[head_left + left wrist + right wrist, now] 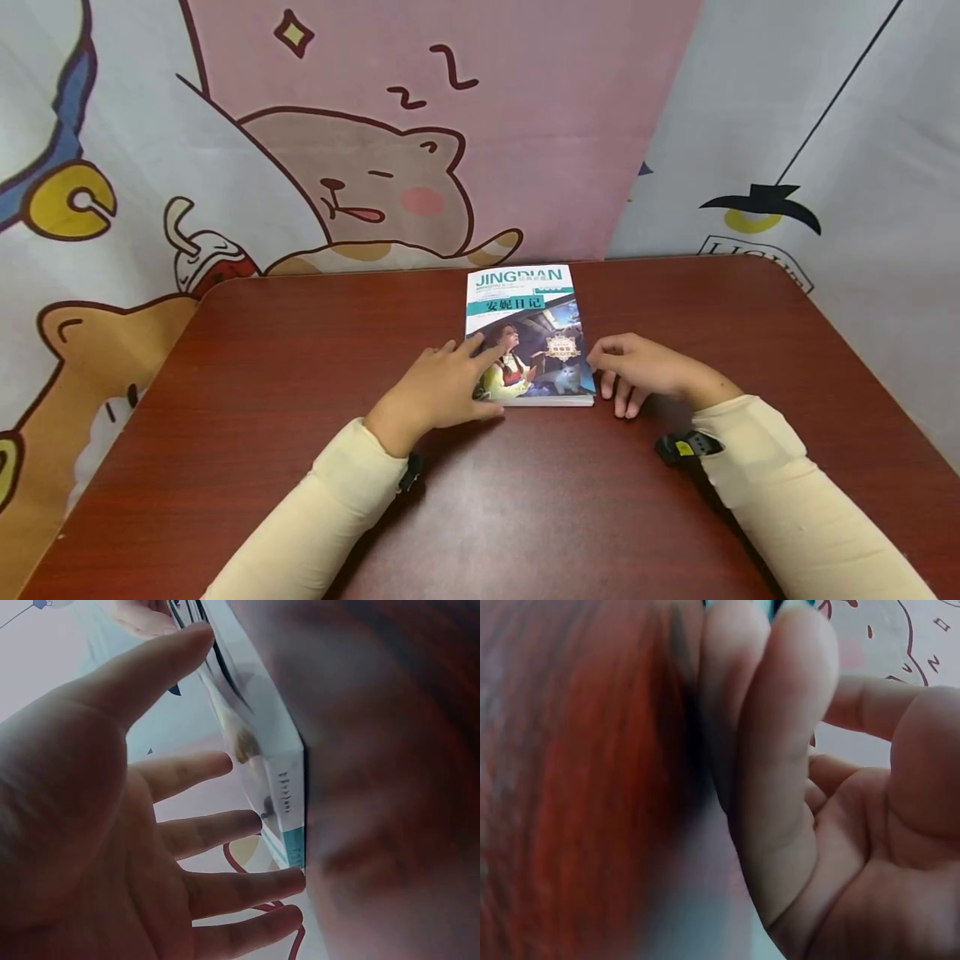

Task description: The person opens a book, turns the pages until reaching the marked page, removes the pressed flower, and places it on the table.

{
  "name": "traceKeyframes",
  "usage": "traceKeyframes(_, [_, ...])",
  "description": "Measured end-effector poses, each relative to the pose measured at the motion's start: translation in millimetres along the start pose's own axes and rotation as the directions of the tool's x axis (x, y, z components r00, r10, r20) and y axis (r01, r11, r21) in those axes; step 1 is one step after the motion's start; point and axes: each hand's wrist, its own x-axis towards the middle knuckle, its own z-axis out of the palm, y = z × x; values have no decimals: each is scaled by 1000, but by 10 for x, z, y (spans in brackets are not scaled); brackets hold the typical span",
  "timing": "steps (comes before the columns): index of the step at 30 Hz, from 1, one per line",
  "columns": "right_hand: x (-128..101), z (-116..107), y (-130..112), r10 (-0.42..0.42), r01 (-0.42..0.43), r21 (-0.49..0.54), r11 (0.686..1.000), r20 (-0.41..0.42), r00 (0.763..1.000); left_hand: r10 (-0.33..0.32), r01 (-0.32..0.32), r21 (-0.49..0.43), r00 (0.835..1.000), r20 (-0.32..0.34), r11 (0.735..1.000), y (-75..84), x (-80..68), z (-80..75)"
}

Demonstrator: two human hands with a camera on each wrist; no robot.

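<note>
Head view only: book cover, right hand at edge.

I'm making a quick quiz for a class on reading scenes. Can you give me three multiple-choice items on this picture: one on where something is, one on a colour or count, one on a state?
1. Where does the book lie on the table?
A. at the near edge
B. toward the far edge, about the middle
C. at the left corner

2. What colour is the band across the book's cover?
A. teal
B. yellow
C. black

3. What state is the book in?
A. open at the middle
B. standing on end
C. closed, lying flat

Answers:
1 B: the head view shows it toward the far edge, beyond both hands.
2 A: a teal band crosses the white top part under the title.
3 C: the front cover faces up, with the left hand resting its fingers on it and the right hand at its right edge.
</note>
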Motion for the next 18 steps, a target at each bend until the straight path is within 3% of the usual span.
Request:
traceKeyframes(5, [45,-21,87,-3,2,51,999,20,1000,-3,4,-8,1000,9,1000,3,12,29])
traceKeyframes(15, [89,-86,203,-48,41,107,993,66,997,35,-33,40,998,-53,999,13,11,50])
traceKeyframes(18, [91,-89,222,-49,40,121,992,71,996,39,-38,36,998,-39,999,6,19,62])
